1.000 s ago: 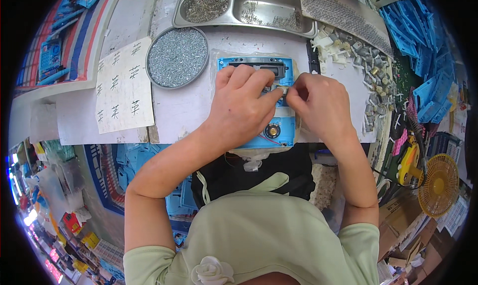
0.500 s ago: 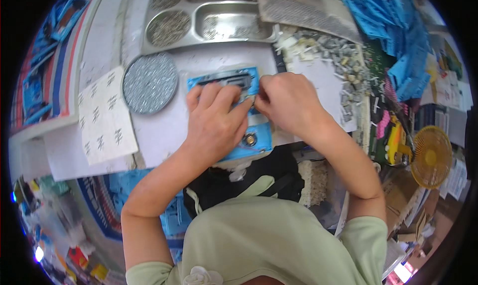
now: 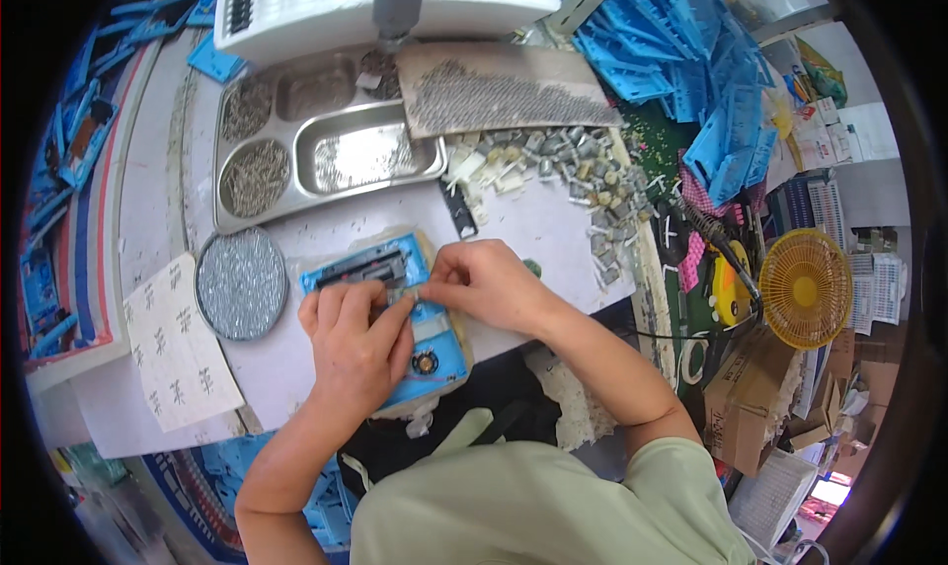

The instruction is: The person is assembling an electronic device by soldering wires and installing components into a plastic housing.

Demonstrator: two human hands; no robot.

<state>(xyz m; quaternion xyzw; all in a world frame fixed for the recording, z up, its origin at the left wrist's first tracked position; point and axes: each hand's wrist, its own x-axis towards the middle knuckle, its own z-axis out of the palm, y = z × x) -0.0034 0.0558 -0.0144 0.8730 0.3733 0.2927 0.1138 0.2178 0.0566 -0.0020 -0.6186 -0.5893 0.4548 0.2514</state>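
A blue plastic casing (image 3: 449, 355) lies on the bench edge close to my body, on a pale, clear-edged backing. It carries a long black slotted part (image 3: 365, 268) and a round part with a dark ring and brassy centre (image 3: 425, 363). My left hand (image 3: 355, 343) is curled over the casing's left side, fingers bent and pressed on it. From the right, my right hand (image 3: 491, 286) pinches with thumb and forefinger at the casing's middle. The fingertips of both hands almost meet there, and whatever small thing lies between them is hidden.
A round dish of small metal pieces (image 3: 242, 283) sits left on a patterned sheet (image 3: 183, 353). Beyond are a steel compartment tray (image 3: 331, 195), a board covered in pins (image 3: 509, 91) and loose small metal parts (image 3: 597, 185). Blue casings (image 3: 691, 71) pile up far right, near a yellow fan (image 3: 805, 288).
The whole view has shifted, so the bench sits lower and further left, with a white ridged box now visible at the back. Both hands stay at the casing's middle with only slight finger movement.
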